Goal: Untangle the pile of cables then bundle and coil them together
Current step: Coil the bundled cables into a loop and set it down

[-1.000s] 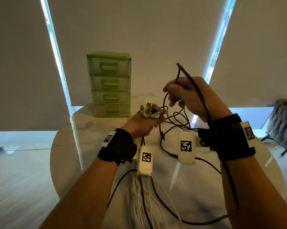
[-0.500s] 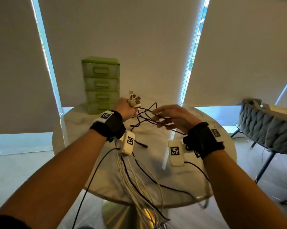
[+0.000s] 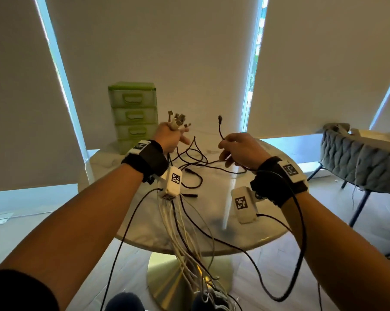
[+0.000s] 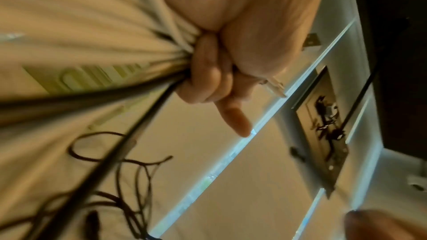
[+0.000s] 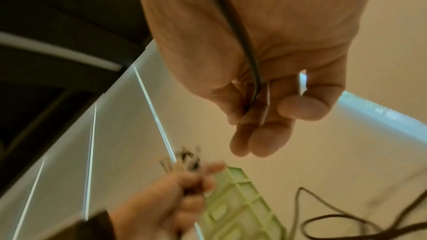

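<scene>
My left hand is raised over the round marble table and grips a bundle of white and black cables; their plug ends stick up above the fist. In the left wrist view the fingers curl tightly round the cables, with the index finger pointing out. My right hand pinches one thin black cable, whose plug end stands up above it. The right wrist view shows that black cable running across the palm into the fingers. Loose black loops lie on the table between the hands.
A green plastic drawer unit stands at the table's back left. A grey quilted chair is at the right. The cable bundle hangs off the table's front edge toward the gold pedestal base. Roller blinds cover the windows behind.
The hands have drawn apart. My right hand has pulled one black cable's plug end free of the tangle and lifted it. The left hand has risen with its bundle.
</scene>
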A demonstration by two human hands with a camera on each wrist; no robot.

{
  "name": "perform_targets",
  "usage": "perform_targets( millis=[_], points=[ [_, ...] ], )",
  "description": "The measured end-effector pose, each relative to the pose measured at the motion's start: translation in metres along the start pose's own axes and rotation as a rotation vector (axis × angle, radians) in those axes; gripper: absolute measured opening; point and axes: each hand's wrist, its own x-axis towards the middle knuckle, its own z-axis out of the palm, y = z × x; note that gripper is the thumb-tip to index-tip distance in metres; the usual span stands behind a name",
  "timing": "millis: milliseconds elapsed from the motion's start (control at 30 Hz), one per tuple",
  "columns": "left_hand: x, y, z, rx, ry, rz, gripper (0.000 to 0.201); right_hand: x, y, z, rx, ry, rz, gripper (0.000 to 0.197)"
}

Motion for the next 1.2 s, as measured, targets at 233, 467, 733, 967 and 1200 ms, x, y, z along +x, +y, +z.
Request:
perform_targets(
  millis=[233, 467, 733, 967, 1200],
  points=[
    [-0.071, 0.057, 0.056, -0.261, -0.488, 0.136, 0.037, -0.034, 0.062, -0.026, -0.718, -0.008, 0.044, 0.021],
    [-0.116, 0.074, 0.122, -0.264, -0.793, 0.216, 0.041, -0.113, 0.071, -0.079, -0.377, -0.003, -0.020, 0.037],
    [-0.150, 0.078, 0.182, -0.413, -0.994, 0.154, 0.045, -0.136, 0.130, -0.060, -0.069, -0.508, 0.133, 0.035],
    [-0.159, 0.096, 0.203, -0.531, -1.056, 0.154, 0.044, -0.156, 0.212, -0.018, -0.308, -0.769, 0.349, 0.038],
    [-0.151, 0.084, 0.224, -0.346, -0.906, 0.261, 0.043, -0.145, 0.255, -0.020, -0.386, -0.356, 0.540, 0.066]
  ],
)
